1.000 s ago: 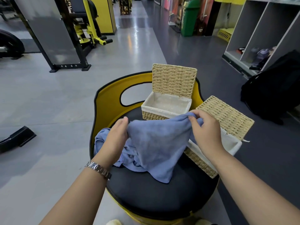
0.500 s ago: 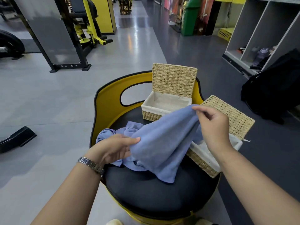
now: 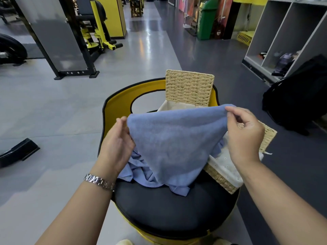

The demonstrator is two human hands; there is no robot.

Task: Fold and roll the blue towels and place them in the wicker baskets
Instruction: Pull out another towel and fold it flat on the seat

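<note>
A blue towel (image 3: 173, 138) hangs spread out above the black seat cushion (image 3: 169, 209). My left hand (image 3: 117, 142) pinches its upper left corner and my right hand (image 3: 242, 133) pinches its upper right corner. More blue cloth (image 3: 139, 170) lies crumpled on the cushion beneath it. Behind the towel stands a wicker basket (image 3: 189, 87) with its lid up, its inside mostly hidden. A second wicker basket (image 3: 224, 174) with a white liner sits at the right, below my right hand.
The baskets rest on a round yellow-and-black chair (image 3: 123, 101). A black bag (image 3: 299, 96) leans by grey shelves (image 3: 283, 32) at the right. Gym machines (image 3: 92, 32) stand at the back left, and a black object (image 3: 17, 151) lies on the floor at the left.
Both hands have lifted the towel and drawn apart, stretching its top edge level. The left hand rose from low on the cloth to the upper left corner.
</note>
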